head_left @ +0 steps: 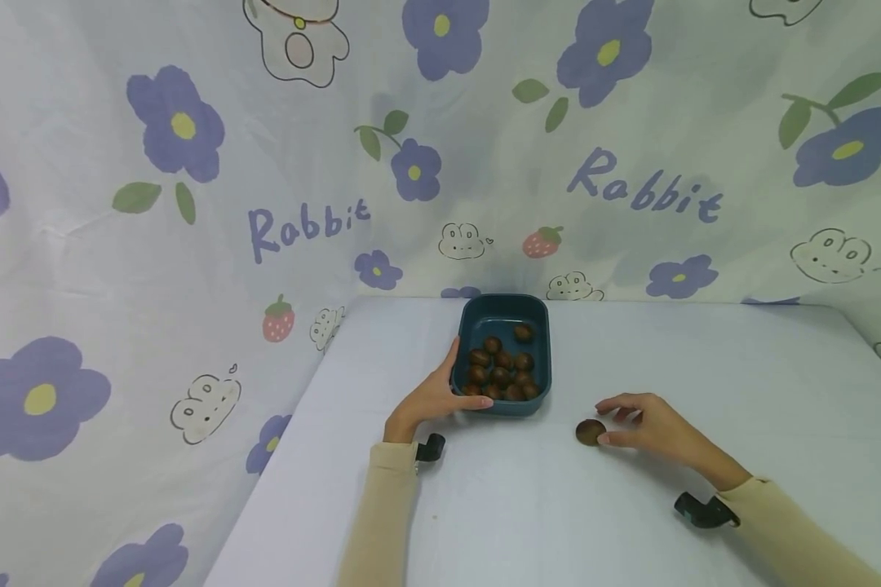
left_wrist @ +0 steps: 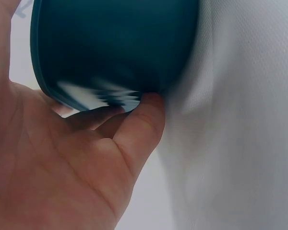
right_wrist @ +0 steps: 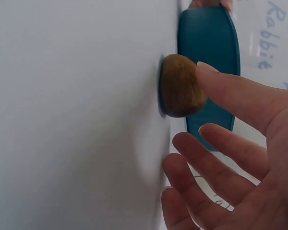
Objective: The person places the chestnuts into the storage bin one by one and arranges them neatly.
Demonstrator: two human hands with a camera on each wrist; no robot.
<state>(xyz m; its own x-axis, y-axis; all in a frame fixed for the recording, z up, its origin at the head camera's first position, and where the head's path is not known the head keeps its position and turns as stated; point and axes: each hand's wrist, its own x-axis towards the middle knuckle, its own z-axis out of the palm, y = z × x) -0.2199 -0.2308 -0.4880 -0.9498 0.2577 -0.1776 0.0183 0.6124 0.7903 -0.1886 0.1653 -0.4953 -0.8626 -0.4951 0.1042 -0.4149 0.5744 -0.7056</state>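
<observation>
A dark teal rectangular box (head_left: 505, 305) stands on the white table with several brown chestnuts (head_left: 500, 376) inside, mostly toward its near end. My left hand (head_left: 431, 397) holds the box at its near left corner, thumb along the front wall and fingers along the left side; the left wrist view shows the box wall (left_wrist: 115, 38) close up. One loose chestnut (head_left: 591, 432) lies on the table to the right of the box. At it is my right hand (head_left: 653, 424), its thumb touching the chestnut (right_wrist: 182, 88) while the other fingers (right_wrist: 216, 163) are spread apart from it.
A white covered table (head_left: 514, 505) extends around the box. Behind and to the left hangs a cloth (head_left: 484, 163) printed with purple flowers and rabbits. Each wrist bears a small black camera mount, one of them the right mount (head_left: 705, 511).
</observation>
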